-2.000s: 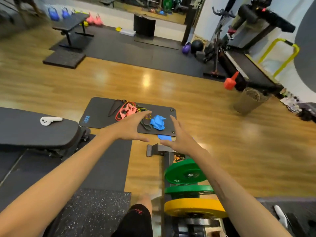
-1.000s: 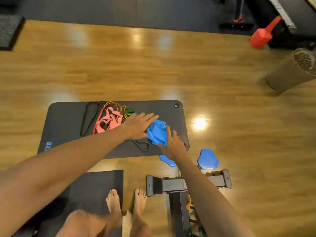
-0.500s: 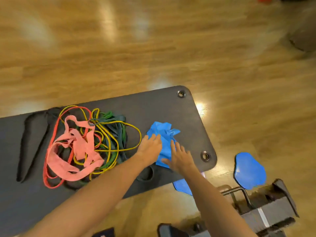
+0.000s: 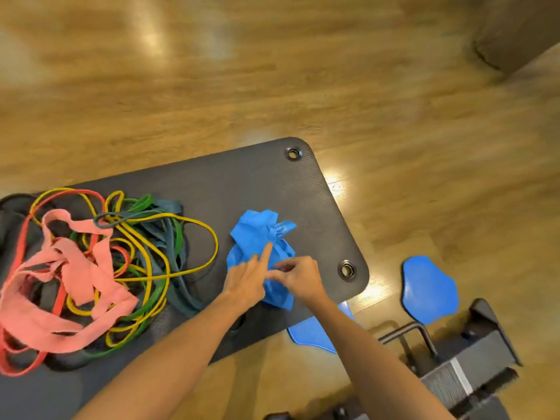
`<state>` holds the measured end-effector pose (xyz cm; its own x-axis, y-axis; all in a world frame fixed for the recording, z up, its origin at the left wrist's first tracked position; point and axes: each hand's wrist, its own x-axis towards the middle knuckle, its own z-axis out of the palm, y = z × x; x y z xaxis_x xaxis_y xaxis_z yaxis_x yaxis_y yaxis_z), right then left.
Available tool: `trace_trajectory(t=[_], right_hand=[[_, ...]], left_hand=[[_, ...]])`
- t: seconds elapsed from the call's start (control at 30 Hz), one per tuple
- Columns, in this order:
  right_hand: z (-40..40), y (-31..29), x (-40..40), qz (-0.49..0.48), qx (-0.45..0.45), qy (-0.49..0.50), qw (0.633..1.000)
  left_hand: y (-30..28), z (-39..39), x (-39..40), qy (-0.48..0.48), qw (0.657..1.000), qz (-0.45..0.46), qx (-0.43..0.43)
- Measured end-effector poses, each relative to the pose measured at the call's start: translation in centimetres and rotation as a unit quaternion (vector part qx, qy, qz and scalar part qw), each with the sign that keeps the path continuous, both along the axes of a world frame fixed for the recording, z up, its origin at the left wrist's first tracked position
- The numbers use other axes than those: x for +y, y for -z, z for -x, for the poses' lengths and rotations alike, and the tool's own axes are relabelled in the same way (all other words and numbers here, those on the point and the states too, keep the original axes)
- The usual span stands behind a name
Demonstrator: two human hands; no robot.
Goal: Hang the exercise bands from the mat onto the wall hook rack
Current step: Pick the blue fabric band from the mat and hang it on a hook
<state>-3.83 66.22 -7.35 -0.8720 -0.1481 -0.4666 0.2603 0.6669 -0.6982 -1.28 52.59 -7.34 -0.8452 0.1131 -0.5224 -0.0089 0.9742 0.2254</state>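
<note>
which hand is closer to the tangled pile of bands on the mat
Left. The left hand sits just right of the tangled bands, on the blue band; the right hand lies farther right, beyond it.

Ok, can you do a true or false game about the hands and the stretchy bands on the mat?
1. Both hands are at the blue band. True.
2. The left hand points one finger. True.
3. The pink band lies alone on the wooden floor. False: it lies tangled with the yellow band on the grey mat.
4. The right hand holds the yellow band. False: its fingers pinch at the blue band.
</note>
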Motion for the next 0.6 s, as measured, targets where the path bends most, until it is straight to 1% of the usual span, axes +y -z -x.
trace_trajectory(t=[0.07, 0.13, 0.23, 0.33, 0.4, 0.43, 0.53, 0.6], right_hand=[[0.6, -4.4, 0.6, 0.077, -0.004, 0.083, 0.994], [1.2, -9.6, 1.1, 0.128, -0.01, 0.127, 0.983], [1.3, -18.5, 1.3, 0.195, -0.058, 0.131, 0.97], [1.4, -27.7, 1.7, 0.237, -0.062, 0.137, 0.96], [1.4, -34.5, 2.3, 0.234, -0.043, 0.136, 0.962], [1.4, -37.9, 2.5, 0.224, -0.031, 0.132, 0.965], [1.2, -48.2, 3.3, 0.197, 0.009, 0.112, 0.974], [0.7, -54.9, 3.8, 0.205, 0.022, 0.09, 0.974]], left_hand=[[-4.6, 0.9, 0.3, -0.007, 0.999, -0.037, 0.004], [-10.1, 1.5, 0.8, 0.021, 0.999, -0.03, 0.019], [-18.9, 2.5, 1.4, 0.061, 0.998, -0.017, 0.029], [-28.6, 3.8, 1.6, 0.098, 0.994, -0.026, 0.045], [-35.2, 4.4, 1.4, 0.138, 0.988, -0.031, 0.058], [-38.4, 4.7, 1.0, 0.142, 0.987, -0.043, 0.067], [-47.9, 5.4, -0.3, 0.137, 0.979, -0.13, 0.079], [-54.2, 5.4, -0.9, 0.14, 0.965, -0.204, 0.089]])
